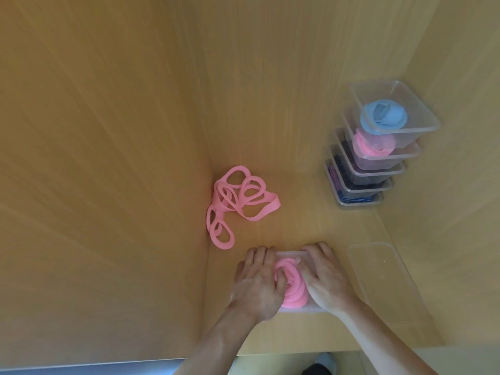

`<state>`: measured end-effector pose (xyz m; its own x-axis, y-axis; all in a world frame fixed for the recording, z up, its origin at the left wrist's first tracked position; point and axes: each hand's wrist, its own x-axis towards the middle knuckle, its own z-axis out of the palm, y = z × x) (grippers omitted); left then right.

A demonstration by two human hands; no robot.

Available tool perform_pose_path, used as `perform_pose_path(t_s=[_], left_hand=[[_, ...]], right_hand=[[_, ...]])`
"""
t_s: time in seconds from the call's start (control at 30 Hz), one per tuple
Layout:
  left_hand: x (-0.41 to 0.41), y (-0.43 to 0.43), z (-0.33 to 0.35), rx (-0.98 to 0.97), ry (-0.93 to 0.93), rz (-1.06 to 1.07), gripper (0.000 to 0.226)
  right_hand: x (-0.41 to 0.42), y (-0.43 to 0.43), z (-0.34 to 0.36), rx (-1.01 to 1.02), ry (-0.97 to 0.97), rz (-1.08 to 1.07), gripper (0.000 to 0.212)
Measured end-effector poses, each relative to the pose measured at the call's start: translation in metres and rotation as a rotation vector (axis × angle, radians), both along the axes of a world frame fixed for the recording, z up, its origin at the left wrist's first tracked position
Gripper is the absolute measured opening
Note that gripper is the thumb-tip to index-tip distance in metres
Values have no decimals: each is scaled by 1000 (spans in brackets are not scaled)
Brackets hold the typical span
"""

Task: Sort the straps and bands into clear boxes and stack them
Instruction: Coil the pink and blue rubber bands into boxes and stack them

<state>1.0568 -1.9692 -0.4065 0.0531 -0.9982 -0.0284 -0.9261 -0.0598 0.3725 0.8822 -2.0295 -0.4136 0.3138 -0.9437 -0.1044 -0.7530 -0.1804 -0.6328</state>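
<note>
Band (pixel 293 290), coiled pink, sits in the box (pixel 290 254) on the counter (pixel 297 212). The left hand (pixel 259 282) and right hand (pixel 322 277) grip the box's sides, thumbs pressing the coil, probably so it stays wound. Loose bands (pixel 232 204) wait nearby, and the stack (pixel 378 147) stands clear.

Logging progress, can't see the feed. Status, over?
Left hand, right hand grip clear box, rolled pink band inside. Loose pink bands unsorted. Stack far right, nothing blocking.
</note>
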Motion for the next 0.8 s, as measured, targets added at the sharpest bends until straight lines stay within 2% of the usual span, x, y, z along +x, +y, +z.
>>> perform_pose_path(t_s=[0.1, 0.17, 0.33, 0.43, 0.53, 0.67, 0.73, 0.8], left_hand=[[0, 1, -1, -4, 6, -7, 58], [0, 1, -1, -5, 14, -6, 57], [0, 0, -1, -7, 16, -18, 60], [0, 0, -1, -8, 2, -17, 62], [0, 0, -1, -10, -4, -16, 62], [4, -3, -1, -11, 139, -27, 57], [10, -3, -1, 0, 284, 2, 56], [16, 1, -2, 13, 378, 61, 61]], right_hand=[[3, 2, 7, -143, 259, 110, 56], [5, 3, 10, -186, 352, 158, 70], [4, 0, 7, -78, 238, 140, 57], [5, 1, 7, -111, 248, 113, 54], [6, 4, 13, -229, 344, 213, 62], [3, 8, 22, -242, 219, 407, 59], [-2, 11, 27, -191, 247, 474, 71], [-10, 13, 32, -153, 308, 548, 95]])
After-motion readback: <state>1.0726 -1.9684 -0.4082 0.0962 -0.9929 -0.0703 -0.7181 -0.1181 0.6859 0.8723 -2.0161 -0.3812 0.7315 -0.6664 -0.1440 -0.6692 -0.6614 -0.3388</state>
